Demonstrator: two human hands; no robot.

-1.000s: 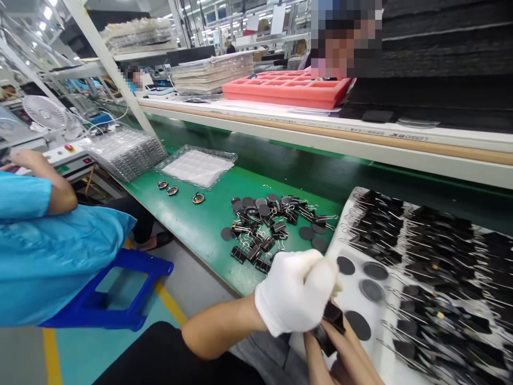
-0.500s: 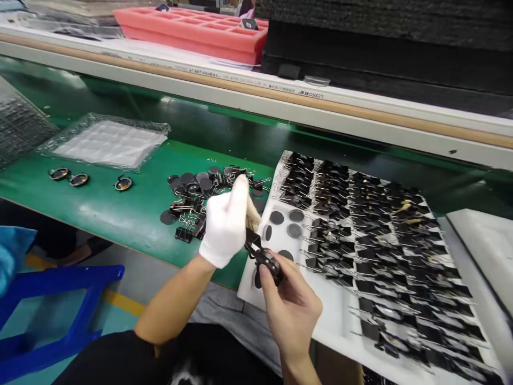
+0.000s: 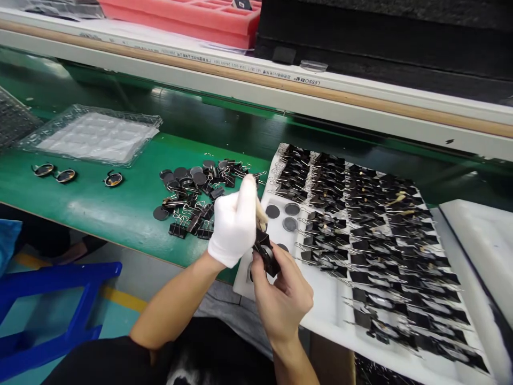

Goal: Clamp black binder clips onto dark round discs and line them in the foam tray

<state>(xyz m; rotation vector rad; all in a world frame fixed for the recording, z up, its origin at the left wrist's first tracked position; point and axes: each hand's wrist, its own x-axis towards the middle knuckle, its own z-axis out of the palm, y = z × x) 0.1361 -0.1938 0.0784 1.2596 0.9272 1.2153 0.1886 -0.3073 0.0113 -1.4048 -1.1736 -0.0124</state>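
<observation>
My left hand (image 3: 234, 222), in a white glove, is closed on a black binder clip (image 3: 262, 238), its handles hidden by the fingers. The bare fingers of my right hand (image 3: 282, 299) pinch a small round black part (image 3: 267, 256) just below. Clip and part meet between the two hands, and the clip's jaws seem to be over the part's edge. To the left of the glove lies a pile of loose binder clips (image 3: 196, 216) and black discs (image 3: 181, 174) on the green table. Under my hands is a white tray (image 3: 320, 305) with rows of clipped parts (image 3: 372, 240).
Several discs (image 3: 292, 209) lie in the tray's left part. Three round parts with orange-tinted faces (image 3: 114, 179) sit farther left, near a clear plastic tray (image 3: 100, 136). A white rail (image 3: 240, 67) crosses behind, with pink foam (image 3: 180, 21) above. A blue stool (image 3: 76, 272) stands lower left.
The binder clip and the round part have come together, the clip now overlapping the part. My hands are closer to each other. The whole view has shifted slightly.
</observation>
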